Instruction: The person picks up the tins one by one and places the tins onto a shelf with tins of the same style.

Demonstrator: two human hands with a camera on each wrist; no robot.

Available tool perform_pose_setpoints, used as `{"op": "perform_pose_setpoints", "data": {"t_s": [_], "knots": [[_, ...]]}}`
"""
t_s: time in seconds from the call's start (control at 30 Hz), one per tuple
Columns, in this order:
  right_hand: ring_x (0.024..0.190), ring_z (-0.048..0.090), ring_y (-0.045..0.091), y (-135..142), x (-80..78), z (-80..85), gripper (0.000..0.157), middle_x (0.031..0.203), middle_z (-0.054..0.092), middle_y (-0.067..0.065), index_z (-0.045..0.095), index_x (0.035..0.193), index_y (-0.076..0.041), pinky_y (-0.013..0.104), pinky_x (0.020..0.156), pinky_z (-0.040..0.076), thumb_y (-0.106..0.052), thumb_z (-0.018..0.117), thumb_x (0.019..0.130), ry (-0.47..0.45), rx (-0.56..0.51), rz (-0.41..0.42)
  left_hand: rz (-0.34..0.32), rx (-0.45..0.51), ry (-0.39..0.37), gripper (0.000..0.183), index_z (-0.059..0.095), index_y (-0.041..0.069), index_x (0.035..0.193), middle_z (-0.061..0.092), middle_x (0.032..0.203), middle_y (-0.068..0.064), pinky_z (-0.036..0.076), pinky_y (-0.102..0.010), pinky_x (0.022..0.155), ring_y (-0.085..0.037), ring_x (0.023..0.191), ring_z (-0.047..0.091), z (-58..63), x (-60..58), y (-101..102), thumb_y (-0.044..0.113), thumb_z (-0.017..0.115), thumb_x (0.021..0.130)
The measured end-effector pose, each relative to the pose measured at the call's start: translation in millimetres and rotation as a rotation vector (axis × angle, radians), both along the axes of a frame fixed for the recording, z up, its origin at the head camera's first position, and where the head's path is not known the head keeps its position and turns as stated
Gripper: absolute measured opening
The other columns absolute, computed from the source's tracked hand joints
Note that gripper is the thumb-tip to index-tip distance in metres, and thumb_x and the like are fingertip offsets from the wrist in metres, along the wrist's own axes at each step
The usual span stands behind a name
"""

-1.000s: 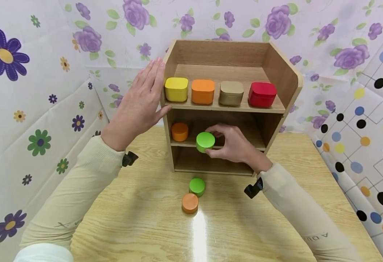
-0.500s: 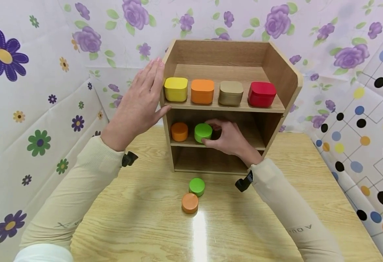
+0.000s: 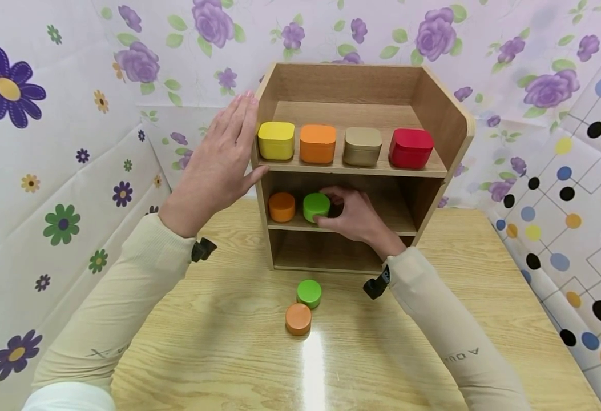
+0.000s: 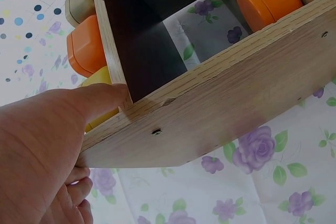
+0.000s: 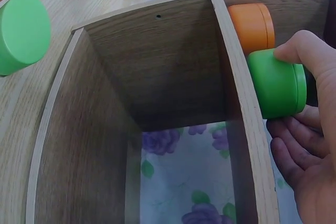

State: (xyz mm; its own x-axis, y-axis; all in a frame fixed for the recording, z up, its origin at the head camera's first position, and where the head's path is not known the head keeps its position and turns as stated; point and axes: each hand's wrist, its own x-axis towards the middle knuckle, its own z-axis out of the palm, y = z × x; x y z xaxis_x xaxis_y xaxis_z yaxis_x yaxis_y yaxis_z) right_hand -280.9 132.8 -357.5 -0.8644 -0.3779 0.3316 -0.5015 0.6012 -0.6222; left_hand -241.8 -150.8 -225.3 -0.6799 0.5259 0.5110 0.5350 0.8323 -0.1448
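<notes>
My right hand grips a round green lidded container on the middle shelf of a small wooden shelf unit. Thumb and fingers pinch it from either side in the right wrist view, where the green container sits close to a round orange container. The orange one stands at the shelf's left end. My left hand lies with straight fingers along the unit's left side. In the left wrist view, this hand's thumb rests on the front edge by the top shelf.
On the top shelf stand rounded yellow, orange, khaki and red boxes. A second round green container and an orange-brown one are on the table before the unit. Patterned cloth walls surround it.
My right hand has carried the green container from in front of the middle shelf onto it, then slightly left toward the orange one. The left hand has stayed in place.
</notes>
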Motion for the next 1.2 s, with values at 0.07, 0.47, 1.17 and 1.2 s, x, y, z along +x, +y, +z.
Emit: {"op": "perform_pose_setpoints", "data": {"t_s": [0.07,0.47,1.17,1.2], "knots": [[0.115,0.071,0.031,-0.7,-0.3,-1.3,0.056,0.126,0.075,0.013,0.069,0.134,-0.009,0.048,0.101,0.06,-0.03,0.086,0.085,-0.006,-0.002,-0.001,0.0,0.004,-0.008,0.107,0.004,-0.006,0.167,0.01,0.177,-0.024,0.014,-0.049,0.137,-0.039,0.165,0.014,-0.6,0.0,-0.2,0.031,0.077,0.097],[0.118,0.071,0.032,-0.6,0.2,-2.5,0.06,0.129,0.074,0.014,0.067,0.137,-0.009,0.048,0.103,0.059,-0.033,0.086,0.086,-0.026,0.005,-0.022,-0.006,0.002,-0.001,0.107,0.005,-0.006,0.167,0.009,0.177,-0.024,0.013,-0.048,0.137,-0.039,0.166,0.014,-0.6,-1.3,-0.2,0.031,0.077,0.098],[0.129,0.066,0.03,35.2,43.0,17.5,0.072,0.142,0.068,0.015,0.061,0.143,-0.001,0.045,0.115,0.053,-0.03,0.091,0.083,0.022,-0.065,0.028,-0.009,0.003,0.006,0.107,0.006,-0.007,0.167,0.011,0.177,-0.025,0.013,-0.048,0.137,-0.039,0.165,0.014,-0.4,0.2,-0.6,0.031,0.078,0.097],[0.129,0.066,0.031,36.6,46.4,16.9,0.071,0.141,0.068,0.015,0.062,0.142,-0.001,0.045,0.115,0.053,-0.028,0.091,0.083,0.026,-0.075,0.035,-0.009,0.003,0.006,0.107,0.006,-0.007,0.167,0.01,0.177,-0.025,0.013,-0.048,0.137,-0.039,0.165,0.015,-0.4,0.3,-0.6,0.031,0.078,0.097]]}}
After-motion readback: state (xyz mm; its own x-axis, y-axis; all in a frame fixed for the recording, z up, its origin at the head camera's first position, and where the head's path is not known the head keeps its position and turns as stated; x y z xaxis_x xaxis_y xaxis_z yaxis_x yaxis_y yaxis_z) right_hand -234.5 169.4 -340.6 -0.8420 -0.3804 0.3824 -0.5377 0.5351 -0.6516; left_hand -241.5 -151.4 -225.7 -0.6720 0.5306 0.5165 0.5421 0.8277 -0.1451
